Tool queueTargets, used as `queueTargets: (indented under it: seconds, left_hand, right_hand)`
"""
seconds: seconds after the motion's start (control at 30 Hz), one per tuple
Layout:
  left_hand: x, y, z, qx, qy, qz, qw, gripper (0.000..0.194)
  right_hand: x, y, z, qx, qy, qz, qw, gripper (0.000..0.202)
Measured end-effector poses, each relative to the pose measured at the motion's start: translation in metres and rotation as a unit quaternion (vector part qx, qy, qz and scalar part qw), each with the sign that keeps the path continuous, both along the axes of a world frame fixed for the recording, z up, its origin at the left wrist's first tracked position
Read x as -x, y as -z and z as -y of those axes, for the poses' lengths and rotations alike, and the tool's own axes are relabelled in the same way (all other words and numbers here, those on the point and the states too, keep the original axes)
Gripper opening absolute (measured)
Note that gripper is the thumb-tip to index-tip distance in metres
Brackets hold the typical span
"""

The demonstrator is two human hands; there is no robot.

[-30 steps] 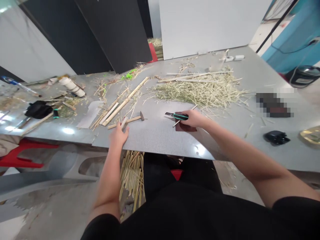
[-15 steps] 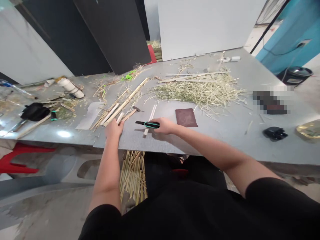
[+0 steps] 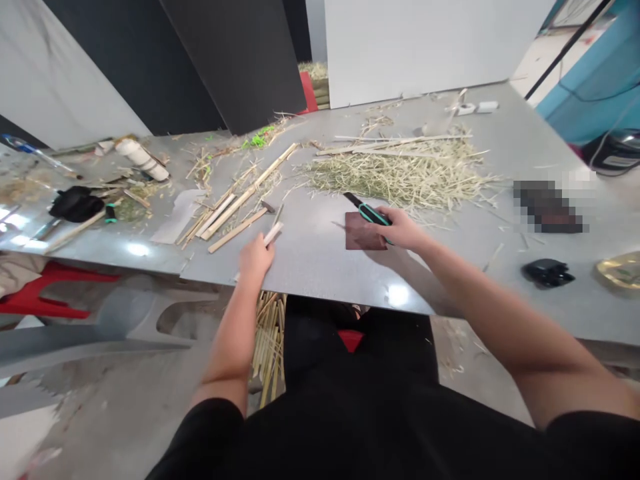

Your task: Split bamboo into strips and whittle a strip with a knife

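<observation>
My left hand (image 3: 256,259) is closed on pale wooden strips (image 3: 273,233) near the table's front edge. In my right hand (image 3: 400,229) is a black and green utility knife (image 3: 373,217), its dark tip pointing up and left. Under the knife lies a square of dark red sandpaper or similar sheet (image 3: 357,235), partly covered by it. A small hammer (image 3: 240,229) with a wooden handle rests just left of my left hand. Farther left are long bamboo strips (image 3: 250,191) lying at a slant.
Thin shavings (image 3: 400,175) are heaped behind the red sheet. A black object (image 3: 549,273) and a yellowish dish (image 3: 620,270) are at the right. Far left lie a black pouch (image 3: 76,204) and a wrapped roll (image 3: 143,159). The grey table (image 3: 320,267) ends close to my body.
My right hand has moved right with the knife, over the red sheet. My left hand has shifted right, off the bamboo pile, holding strips. The pale strips between the hands have left their spot.
</observation>
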State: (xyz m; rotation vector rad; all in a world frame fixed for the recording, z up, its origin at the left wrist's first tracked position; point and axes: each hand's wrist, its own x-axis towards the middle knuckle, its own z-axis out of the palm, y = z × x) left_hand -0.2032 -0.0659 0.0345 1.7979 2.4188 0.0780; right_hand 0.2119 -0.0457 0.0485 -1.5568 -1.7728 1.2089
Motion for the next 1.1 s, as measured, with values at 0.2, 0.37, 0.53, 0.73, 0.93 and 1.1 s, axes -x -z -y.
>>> queueTargets:
  seconds: [0.2,0.37,0.53,0.73,0.93,1.1]
  left_hand:
    - [-0.038,-0.039,-0.042,-0.164,0.036,0.024,0.986,0.049]
    - [-0.153,-0.036,-0.093,0.026,0.179,0.464,0.867,0.039]
    - [-0.167,0.004,-0.11,0.177,0.156,0.665,0.708,0.038]
    - [-0.142,0.021,-0.123,0.104,0.174,0.639,0.742,0.036]
    - [-0.159,0.014,-0.118,0.087,0.229,0.636,0.732,0.031]
    - [-0.171,0.01,-0.101,0.083,0.256,0.624,0.733,0.028]
  right_hand:
    - [-0.027,0.011,-0.01,0.089,-0.035,-0.061,0.994,0.043]
    - [-0.015,0.009,-0.03,0.115,-0.04,-0.188,0.975,0.053]
    - [-0.019,0.02,-0.038,0.07,0.039,-0.252,0.964,0.055]
    - [-0.02,0.031,-0.038,0.092,0.028,-0.268,0.959,0.058]
    - [-0.015,0.039,-0.035,0.03,0.034,-0.232,0.972,0.063]
    - [-0.012,0.038,-0.031,-0.002,0.038,-0.228,0.973,0.065]
